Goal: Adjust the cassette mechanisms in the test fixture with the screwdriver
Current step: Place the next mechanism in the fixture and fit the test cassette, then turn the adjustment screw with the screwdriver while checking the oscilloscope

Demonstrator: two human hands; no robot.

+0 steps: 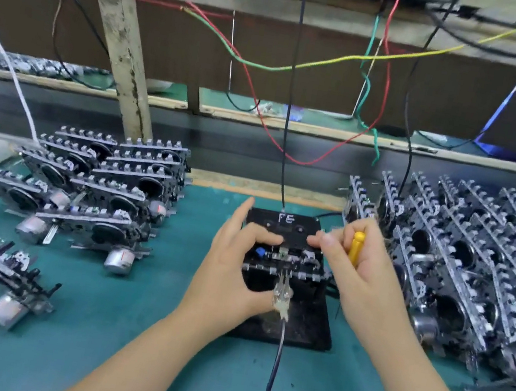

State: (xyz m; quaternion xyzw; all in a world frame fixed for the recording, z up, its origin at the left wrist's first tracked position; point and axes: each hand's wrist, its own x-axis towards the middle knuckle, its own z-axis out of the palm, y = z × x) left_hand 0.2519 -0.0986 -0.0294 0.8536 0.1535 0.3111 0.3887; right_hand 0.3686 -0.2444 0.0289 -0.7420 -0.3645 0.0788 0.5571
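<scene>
At the centre of the teal work mat (132, 328), a black flat-based test fixture (303, 322) holds one black-and-metal cassette mechanism (285, 261). The left hand (229, 276) grips the mechanism's left edge, thumb curled onto its top, index finger extended toward the far side. The right hand (363, 274) has its fingers closed around a yellow-handled screwdriver (356, 247), while its thumb and forefinger press on the mechanism's right top edge.

Judged step: seating or steadying the mechanism; the screwdriver is not yet applied. The next move calls for bringing the tip to an adjustment point near the blue component (261, 251).

The screwdriver's shaft and tip are hidden in the palm. Stacks of similar mechanisms lie left (104, 190) and right (477, 266); which are adjusted cannot be determined. A metal clip with cable (282, 296) connects at the near edge.
</scene>
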